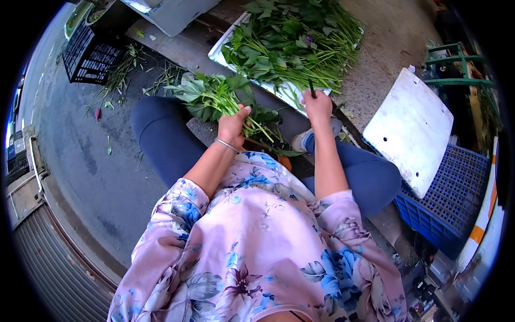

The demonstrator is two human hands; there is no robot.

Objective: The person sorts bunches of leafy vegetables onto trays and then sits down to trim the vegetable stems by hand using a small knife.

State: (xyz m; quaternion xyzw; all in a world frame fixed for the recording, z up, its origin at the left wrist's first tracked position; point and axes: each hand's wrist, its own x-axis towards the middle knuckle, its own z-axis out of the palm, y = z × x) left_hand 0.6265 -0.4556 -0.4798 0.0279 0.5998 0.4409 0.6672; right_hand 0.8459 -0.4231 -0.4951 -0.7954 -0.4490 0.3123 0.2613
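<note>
My left hand (234, 127) is closed round a bunch of leafy green stems (214, 96), whose leaves point to the upper left and whose stem ends stick out to the lower right. To its right, my right hand (317, 107) is closed on a thin dark handle (312, 89) that points up toward the pile; what it belongs to is not clear. A large heap of the same greens (289, 45) lies on a white foam tray (217, 52) just beyond both hands. The two hands are apart.
At the right, a white board (410, 129) leans on a blue plastic crate (456, 188), with a green metal frame (458, 59) behind. A black crate (91, 56) stands at the upper left. Loose stems (120, 75) litter the ground, and a white box (171, 13) is at the top.
</note>
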